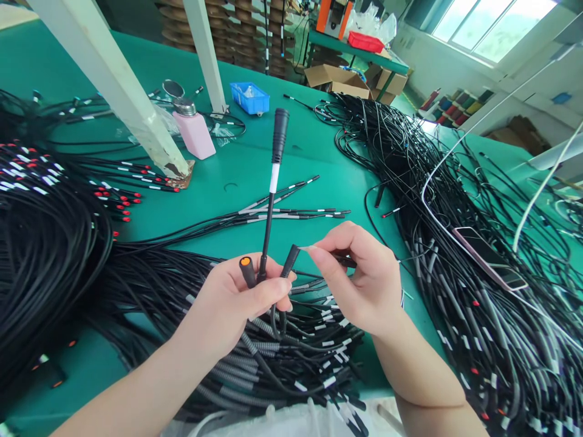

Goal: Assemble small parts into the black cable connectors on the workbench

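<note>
In the middle of the view my left hand (246, 291) is closed around a black branched cable (268, 227). Its long end, with a ribbed connector (281, 130) and a white label (274, 178), stands upright above my fingers. A shorter connector (246, 263) with an orange face pokes out beside my thumb. Another slim black connector (290, 261) leans right, towards my right hand (359, 273). Thumb and forefinger of that hand pinch together right at this connector's tip; what is between them is too small to tell. Something dark and thin (345, 260) shows under its curled fingers.
Black cable bundles lie left (50, 243), below my hands (273, 364) and right (410, 194) on the green table (291, 161). A pink bottle (195, 133), blue tray (250, 98) and white posts (116, 85) stand behind. A phone (489, 258) rests on the right bundle.
</note>
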Demonstrator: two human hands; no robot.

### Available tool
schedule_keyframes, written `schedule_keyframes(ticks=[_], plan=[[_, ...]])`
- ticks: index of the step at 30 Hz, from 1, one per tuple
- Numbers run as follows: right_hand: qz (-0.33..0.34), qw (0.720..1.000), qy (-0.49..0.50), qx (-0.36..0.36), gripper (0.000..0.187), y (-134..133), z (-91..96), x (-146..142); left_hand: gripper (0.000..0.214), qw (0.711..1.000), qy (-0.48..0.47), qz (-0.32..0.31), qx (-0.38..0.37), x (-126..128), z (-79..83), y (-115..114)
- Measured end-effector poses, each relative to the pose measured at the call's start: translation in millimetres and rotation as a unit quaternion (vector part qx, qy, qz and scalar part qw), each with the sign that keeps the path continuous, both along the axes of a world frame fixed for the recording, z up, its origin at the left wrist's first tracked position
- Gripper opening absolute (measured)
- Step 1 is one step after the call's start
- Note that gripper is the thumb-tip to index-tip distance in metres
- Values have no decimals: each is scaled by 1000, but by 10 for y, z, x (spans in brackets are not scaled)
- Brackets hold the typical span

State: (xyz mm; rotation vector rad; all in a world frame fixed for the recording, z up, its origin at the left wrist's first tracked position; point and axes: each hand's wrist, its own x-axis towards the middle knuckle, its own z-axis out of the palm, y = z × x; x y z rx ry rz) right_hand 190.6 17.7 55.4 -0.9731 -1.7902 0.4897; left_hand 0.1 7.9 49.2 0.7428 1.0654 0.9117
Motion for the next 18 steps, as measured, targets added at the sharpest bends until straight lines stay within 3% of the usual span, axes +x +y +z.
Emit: schedule_keyframes(ticks=[5, 11, 18], plan=[[-3, 1000, -7, 1, 14, 1, 3, -2, 15, 1000, -12, -2, 6, 7, -10, 15], [41, 990, 53, -127, 19, -6, 43, 23, 14, 1000, -7, -4, 8, 4, -7, -4], [-6, 1000, 6, -16, 15, -6, 6, -4, 14, 1000, -7, -6, 1, -13, -7, -19]])
